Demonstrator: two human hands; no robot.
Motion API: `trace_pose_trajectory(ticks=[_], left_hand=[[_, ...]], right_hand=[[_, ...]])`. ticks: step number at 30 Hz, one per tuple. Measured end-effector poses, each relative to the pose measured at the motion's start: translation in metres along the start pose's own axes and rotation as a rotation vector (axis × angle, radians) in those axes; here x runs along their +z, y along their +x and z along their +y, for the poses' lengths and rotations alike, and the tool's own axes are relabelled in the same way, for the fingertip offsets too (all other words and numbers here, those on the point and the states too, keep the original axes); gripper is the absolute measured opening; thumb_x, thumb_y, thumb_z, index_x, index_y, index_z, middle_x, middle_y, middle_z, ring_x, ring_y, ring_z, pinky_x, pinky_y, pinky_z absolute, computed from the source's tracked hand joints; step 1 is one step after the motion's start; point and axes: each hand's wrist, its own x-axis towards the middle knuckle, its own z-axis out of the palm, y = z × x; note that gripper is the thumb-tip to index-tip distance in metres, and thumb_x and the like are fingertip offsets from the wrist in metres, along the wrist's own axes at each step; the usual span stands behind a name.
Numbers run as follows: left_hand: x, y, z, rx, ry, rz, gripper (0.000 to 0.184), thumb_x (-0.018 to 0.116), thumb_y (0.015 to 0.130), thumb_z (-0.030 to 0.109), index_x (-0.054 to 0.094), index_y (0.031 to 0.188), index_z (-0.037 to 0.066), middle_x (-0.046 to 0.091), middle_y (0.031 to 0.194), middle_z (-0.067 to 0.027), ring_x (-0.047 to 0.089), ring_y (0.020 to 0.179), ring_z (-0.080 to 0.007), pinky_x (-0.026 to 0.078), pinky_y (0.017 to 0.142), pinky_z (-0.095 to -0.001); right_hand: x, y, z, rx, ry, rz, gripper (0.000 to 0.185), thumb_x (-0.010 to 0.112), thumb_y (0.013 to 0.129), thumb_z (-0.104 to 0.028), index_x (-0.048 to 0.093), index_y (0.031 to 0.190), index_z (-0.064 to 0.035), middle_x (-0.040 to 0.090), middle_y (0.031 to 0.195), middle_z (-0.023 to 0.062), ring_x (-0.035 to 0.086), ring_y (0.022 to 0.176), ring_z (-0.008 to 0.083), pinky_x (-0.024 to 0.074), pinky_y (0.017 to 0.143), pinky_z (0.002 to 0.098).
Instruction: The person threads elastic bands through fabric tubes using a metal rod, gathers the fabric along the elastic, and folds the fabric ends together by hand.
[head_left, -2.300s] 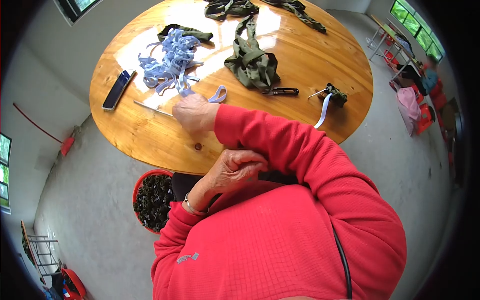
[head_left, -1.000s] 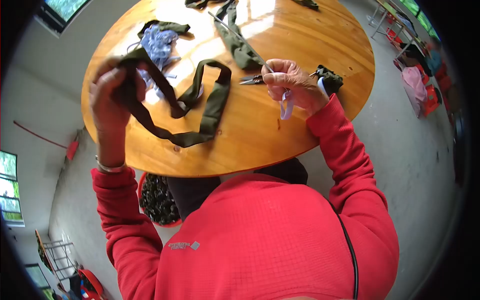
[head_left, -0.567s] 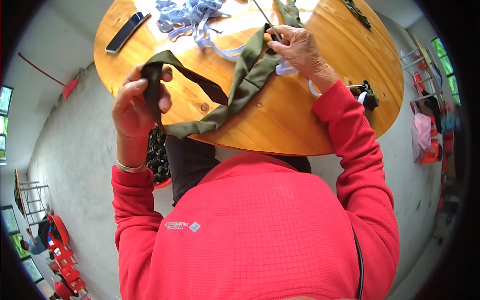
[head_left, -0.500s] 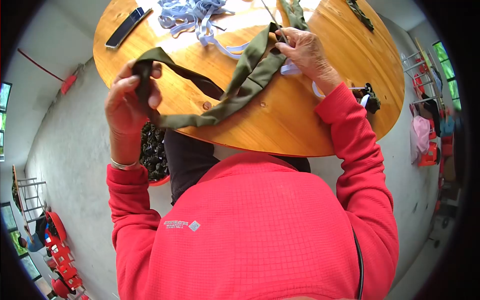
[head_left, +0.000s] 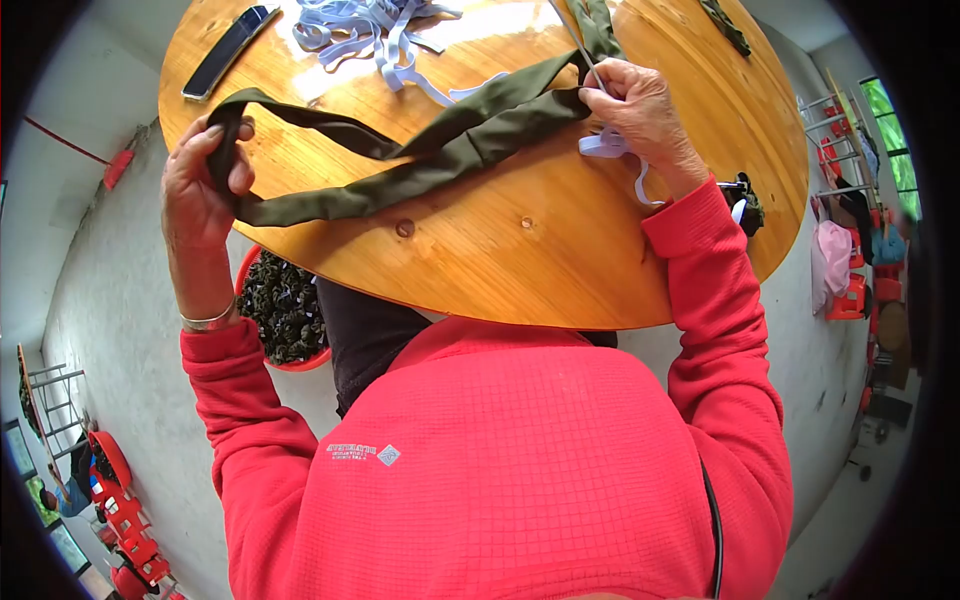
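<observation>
A loop of olive-green fabric band (head_left: 420, 170) stretches across above the table between my hands. My left hand (head_left: 200, 185) is at its left end, with the fingers through the loop and closed around the cloth. At the other end my right hand (head_left: 640, 115) pinches the band together with a thin metal rod (head_left: 577, 40), which points up and away. Pale blue elastic tape (head_left: 605, 145) hangs beneath my right hand. Another length of green cloth (head_left: 598, 30) lies beyond the right fingertips. How the rod meets the cloth is hidden by the fingers.
On the round wooden table (head_left: 520, 270) are a pile of pale blue elastic (head_left: 370, 30), a dark blue case-like object (head_left: 230, 50) and a dark bundle (head_left: 742, 205) by my right sleeve. A red basin (head_left: 330, 357) of dark gathered fabric pieces stands below the table's left edge.
My left hand has moved left, drawing the fabric loop out longer and flatter. My right hand has shifted slightly right and down, still pinching band and rod. More of the red basin shows.
</observation>
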Motion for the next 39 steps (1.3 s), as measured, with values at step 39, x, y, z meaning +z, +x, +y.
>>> trace_pose_trajectory(ticks=[39], left_hand=[[0.172,-0.008,-0.074,0.925,1.104,-0.249,0.018,0.06,0.069,-0.01,0.057,0.085,-0.003,0.059,0.089,-0.0154,0.06,0.086,-0.0335,0.048,0.074,-0.0408]], right_hand=[[0.029,-0.042,-0.079,0.444,0.657,-0.582,0.017,0.071,0.079,-0.022,0.066,0.082,-0.0061,0.058,0.062,-0.0021,0.052,0.046,0.0034,0.0381,0.036,0.0177]])
